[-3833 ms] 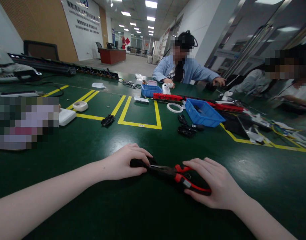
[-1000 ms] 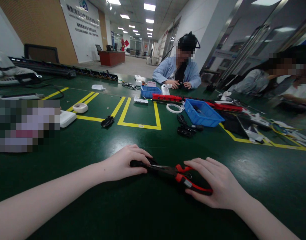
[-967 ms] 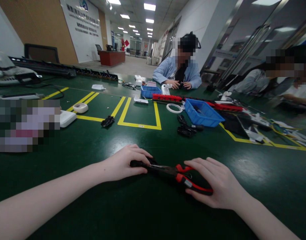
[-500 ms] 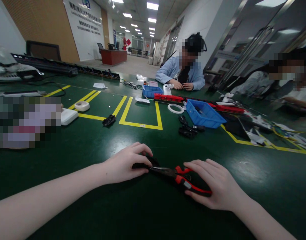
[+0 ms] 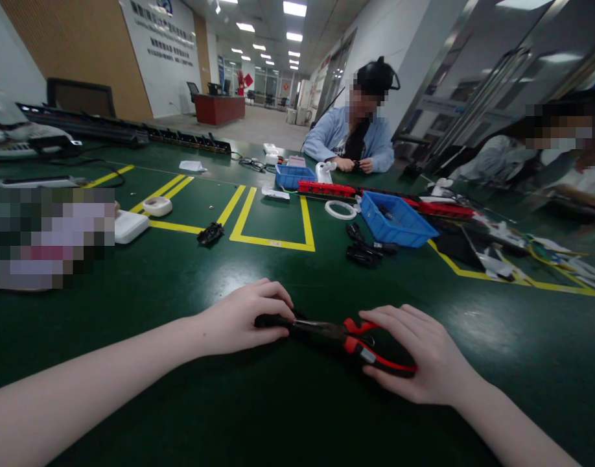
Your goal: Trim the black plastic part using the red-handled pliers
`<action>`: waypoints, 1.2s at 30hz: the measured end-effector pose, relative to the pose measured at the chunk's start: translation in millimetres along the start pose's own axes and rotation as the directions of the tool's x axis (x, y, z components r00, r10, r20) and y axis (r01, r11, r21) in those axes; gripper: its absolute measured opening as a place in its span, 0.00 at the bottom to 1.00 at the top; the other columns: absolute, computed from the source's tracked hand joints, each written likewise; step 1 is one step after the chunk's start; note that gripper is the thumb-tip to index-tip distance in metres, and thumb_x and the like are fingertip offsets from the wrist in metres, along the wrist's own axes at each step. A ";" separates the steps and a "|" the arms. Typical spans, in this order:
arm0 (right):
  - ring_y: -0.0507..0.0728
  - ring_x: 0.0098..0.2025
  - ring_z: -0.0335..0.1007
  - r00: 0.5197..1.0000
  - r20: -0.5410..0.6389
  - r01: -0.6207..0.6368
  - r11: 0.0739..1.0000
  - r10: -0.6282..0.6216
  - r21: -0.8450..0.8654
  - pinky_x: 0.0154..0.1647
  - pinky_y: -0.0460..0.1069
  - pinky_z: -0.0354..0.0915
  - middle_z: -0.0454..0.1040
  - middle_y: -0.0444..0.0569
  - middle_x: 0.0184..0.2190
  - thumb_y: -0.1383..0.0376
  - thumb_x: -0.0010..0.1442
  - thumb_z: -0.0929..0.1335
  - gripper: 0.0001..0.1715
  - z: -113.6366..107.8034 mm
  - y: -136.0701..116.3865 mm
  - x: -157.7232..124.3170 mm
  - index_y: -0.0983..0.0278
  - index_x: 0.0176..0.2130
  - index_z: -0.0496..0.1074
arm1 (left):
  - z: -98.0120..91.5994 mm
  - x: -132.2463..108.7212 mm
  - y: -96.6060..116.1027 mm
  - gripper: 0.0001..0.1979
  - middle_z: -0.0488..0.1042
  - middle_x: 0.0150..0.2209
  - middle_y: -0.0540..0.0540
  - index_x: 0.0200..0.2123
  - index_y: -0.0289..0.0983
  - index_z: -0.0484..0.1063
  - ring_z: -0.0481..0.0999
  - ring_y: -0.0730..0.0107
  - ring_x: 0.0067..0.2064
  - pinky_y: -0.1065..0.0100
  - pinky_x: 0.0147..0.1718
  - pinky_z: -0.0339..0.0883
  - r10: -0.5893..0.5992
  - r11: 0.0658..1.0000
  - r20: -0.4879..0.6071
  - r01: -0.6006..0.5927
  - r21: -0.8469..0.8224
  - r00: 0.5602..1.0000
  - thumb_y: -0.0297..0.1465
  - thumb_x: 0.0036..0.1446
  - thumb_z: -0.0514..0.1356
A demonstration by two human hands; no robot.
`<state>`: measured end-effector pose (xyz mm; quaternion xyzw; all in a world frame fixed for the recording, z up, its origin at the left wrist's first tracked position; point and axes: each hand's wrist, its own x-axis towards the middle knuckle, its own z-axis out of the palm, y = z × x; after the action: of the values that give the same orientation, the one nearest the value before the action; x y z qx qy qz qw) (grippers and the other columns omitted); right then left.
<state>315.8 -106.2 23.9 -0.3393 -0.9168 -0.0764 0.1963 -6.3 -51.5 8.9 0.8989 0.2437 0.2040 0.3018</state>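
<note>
My right hand (image 5: pixel 426 360) is wrapped round the red-and-black handles of long-nose pliers (image 5: pixel 356 340), and the handles stand apart. The tips of the pliers point left and meet a small black part (image 5: pixel 271 320), close to my fingertips. My left hand (image 5: pixel 258 318) pinches this black part between thumb and fingers, low over the green table. Its exact kind is hard to make out, as the fingers cover much of it.
Beyond my hands lie several black pieces (image 5: pixel 360 253) beside a blue bin (image 5: pixel 399 220). A crumpled black bundle (image 5: pixel 210 233) and a white roll of tape (image 5: pixel 157 206) are further left. A person (image 5: pixel 350 139) sits across the green table (image 5: pixel 258 415).
The pliers have shifted slightly right and turned a little, their tips still at the black part. My left hand stays nearly in place, with the black part more level in it.
</note>
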 end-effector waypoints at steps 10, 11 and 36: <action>0.60 0.41 0.77 1.000 -0.005 0.017 1.000 -0.017 -0.005 0.41 0.55 0.69 0.79 0.54 0.42 0.58 0.54 0.72 0.33 -0.1 0.3 3.3 0.64 0.56 0.66 | 1.2 -0.3 -1.1 0.06 0.72 0.50 0.43 0.42 0.39 0.76 0.72 0.60 0.50 0.58 0.51 0.68 0.003 0.999 -0.008 -0.004 -0.035 1.000 0.28 0.61 0.61; 0.60 0.41 0.77 1.000 -0.012 0.015 1.000 -0.015 -0.003 0.41 0.56 0.69 0.79 0.54 0.43 0.57 0.53 0.72 0.33 0.3 0.9 2.5 0.64 0.56 0.66 | 1.4 -0.5 -1.9 0.06 0.71 0.50 0.43 0.42 0.39 0.76 0.72 0.60 0.51 0.58 0.51 0.68 0.002 0.999 -0.003 -0.002 -0.043 1.000 0.28 0.61 0.62; 0.62 0.42 0.76 1.000 0.007 0.013 1.000 -0.013 -0.016 0.48 0.60 0.62 0.78 0.55 0.43 0.55 0.55 0.71 0.34 6.2 3.3 -3.1 0.65 0.57 0.64 | 2.1 0.2 -8.2 0.06 0.70 0.50 0.45 0.42 0.39 0.74 0.71 0.62 0.51 0.59 0.51 0.67 -0.001 0.998 0.026 0.003 -0.061 1.000 0.29 0.60 0.63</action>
<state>318.2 -103.9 17.1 -0.3353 -0.9189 -0.0838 0.1901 -7.6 -46.5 2.1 0.8915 0.2344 0.1993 0.3325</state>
